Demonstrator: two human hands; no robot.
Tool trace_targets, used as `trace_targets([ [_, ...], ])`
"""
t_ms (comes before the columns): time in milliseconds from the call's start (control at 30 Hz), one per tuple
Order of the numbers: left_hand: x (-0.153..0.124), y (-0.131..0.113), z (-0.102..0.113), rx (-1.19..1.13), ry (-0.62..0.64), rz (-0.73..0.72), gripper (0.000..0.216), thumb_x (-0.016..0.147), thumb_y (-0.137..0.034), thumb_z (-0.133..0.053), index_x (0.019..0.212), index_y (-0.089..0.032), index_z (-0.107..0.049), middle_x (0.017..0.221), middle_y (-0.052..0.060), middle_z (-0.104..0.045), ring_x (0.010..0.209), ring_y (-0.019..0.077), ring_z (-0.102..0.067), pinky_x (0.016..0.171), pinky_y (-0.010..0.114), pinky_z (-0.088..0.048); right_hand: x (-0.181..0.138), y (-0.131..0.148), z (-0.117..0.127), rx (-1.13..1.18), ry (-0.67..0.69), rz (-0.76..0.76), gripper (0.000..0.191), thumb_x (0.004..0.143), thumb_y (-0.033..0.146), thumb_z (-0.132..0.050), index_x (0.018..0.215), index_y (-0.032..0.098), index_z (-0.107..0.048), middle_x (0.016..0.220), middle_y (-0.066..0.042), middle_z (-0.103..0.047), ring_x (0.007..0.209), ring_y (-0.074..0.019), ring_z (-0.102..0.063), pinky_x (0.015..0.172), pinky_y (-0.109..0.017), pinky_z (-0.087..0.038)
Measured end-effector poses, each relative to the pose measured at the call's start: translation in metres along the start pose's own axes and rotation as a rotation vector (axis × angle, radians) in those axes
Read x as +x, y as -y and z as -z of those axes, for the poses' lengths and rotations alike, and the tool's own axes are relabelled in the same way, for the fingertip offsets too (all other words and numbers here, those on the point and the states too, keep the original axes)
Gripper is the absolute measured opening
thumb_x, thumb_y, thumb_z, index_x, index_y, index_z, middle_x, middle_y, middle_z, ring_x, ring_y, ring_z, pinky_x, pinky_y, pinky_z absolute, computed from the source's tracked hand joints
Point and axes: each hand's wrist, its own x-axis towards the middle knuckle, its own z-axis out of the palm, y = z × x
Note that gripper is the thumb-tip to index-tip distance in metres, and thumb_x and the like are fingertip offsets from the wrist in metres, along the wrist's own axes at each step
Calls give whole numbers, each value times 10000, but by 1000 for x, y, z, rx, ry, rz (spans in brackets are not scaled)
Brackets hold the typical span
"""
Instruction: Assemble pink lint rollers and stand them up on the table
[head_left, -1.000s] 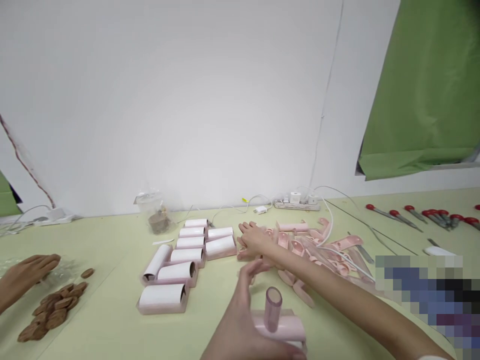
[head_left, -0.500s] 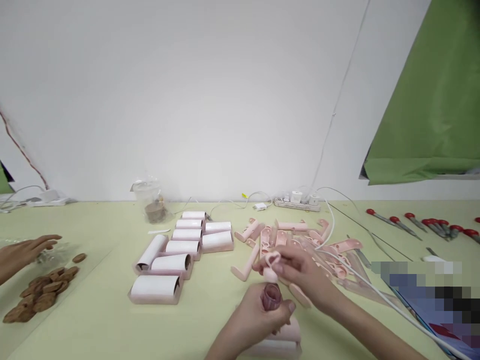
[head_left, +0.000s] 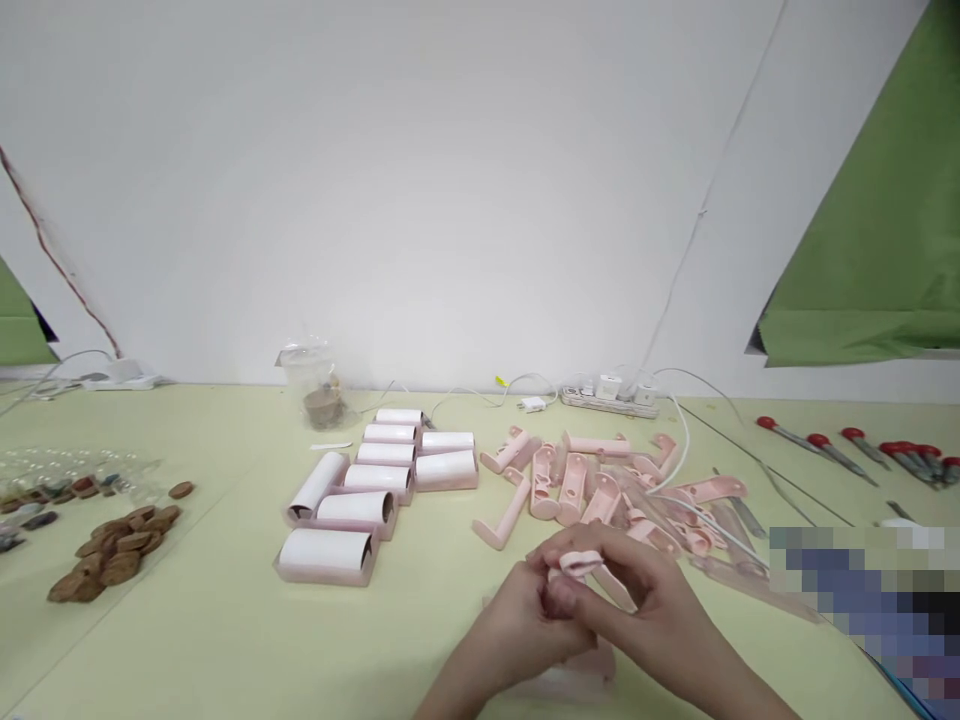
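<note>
Left hand [head_left: 525,625] and right hand [head_left: 637,600] met low over the tabletop [head_left: 225,640], both closed on a pink handle piece [head_left: 579,563] pinched between their fingertips.

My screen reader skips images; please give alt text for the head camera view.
Both hands, left hand and right hand, pinch a small pink plastic handle piece above a pale green table. Behind lie white paper rolls in pink holders and a pile of pink plastic handles.

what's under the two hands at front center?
A pale pink roller part lies on the table below the left hand and right hand, which pinch a pink handle piece. Most of the roller is covered.
</note>
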Motion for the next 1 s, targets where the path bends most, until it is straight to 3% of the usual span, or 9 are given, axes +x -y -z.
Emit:
trace_targets([
  [300, 1, -3, -2, 11, -23, -19, 148, 687, -131, -456, 822, -132, -515, 530, -74, -316, 474, 41, -293, 463, 163, -276, 3, 9, -11, -221, -88, 4, 238, 840, 310, -457, 676, 164, -549, 678, -10, -564, 643, -127, -530, 541, -184, -400],
  [500, 1, -5, -3, 103, -127, -85, 13, 670, -141, -445, 671, -146, -434, 598, -49, -380, 570, 60, -357, 517, 172, -289, 3, 10, -16, -320, -166, 2, 274, 833, 363, -456, 668, 159, -534, 615, -19, -530, 590, -139, -510, 540, -211, -397],
  [700, 1, 1, -1, 70, -24, 22, 83, 618, -154, -447, 553, -162, -397, 449, -61, -370, 433, 54, -363, 437, 183, -277, -1, 3, -2, 59, 19, -85, 282, 781, 372, -569, 1002, 198, -557, 1044, -33, -542, 970, -183, -506, 836, -255, -431],
  [767, 0, -2, 0, 73, -8, 26, 119, 653, -183, -446, 542, -161, -407, 449, -64, -355, 439, 50, -369, 460, 180, -303, -4, 3, 3, 18, 67, -67, 318, 762, 358, -608, 1034, 204, -550, 1079, -35, -525, 1007, -201, -485, 866, -275, -421],
  [833, -3, -10, 3, 92, 10, -7, 70, 669, -209, -488, 650, -142, -496, 552, -51, -439, 555, 74, -463, 563, 195, -378, -5, 4, 7, -75, 72, -39, 280, 768, 355, -613, 998, 203, -569, 1047, -40, -541, 992, -214, -491, 846, -290, -428],
  [867, -7, -15, 5, 124, 15, -21, 173, 644, -223, -555, 793, -137, -534, 689, -35, -516, 691, 111, -520, 661, 218, -412, -3, 6, 9, -98, 70, -27, 255, 782, 357, -601, 983, 203, -575, 1026, -40, -550, 976, -213, -500, 835, -294, -433],
  [900, -11, -22, 7, 174, -8, -28, 419, 590, -236, -635, 980, -146, -511, 900, -2, -550, 873, 165, -528, 775, 252, -415, 0, 9, 12, -91, 67, -20, 234, 798, 361, -585, 968, 201, -576, 1003, -39, -559, 953, -206, -514, 824, -293, -439],
  [967, -26, -39, 13, 318, -145, -39, 915, 477, -279, -744, 1262, -191, -282, 1286, 80, -359, 1173, 245, -362, 960, 328, -334, 14, 14, 21, 0, 59, -22, 231, 823, 369, -559, 955, 180, -553, 960, -42, -573, 904, -186, -545, 796, -287, -461],
  [1000, -37, -49, 16, 399, -275, -64, 989, 484, -308, -739, 1304, -200, -198, 1355, 100, -261, 1226, 259, -297, 992, 363, -307, 26, 16, 28, 66, 32, -15, 244, 831, 373, -548, 962, 167, -532, 952, -48, -575, 890, -179, -556, 780, -282, -474],
])
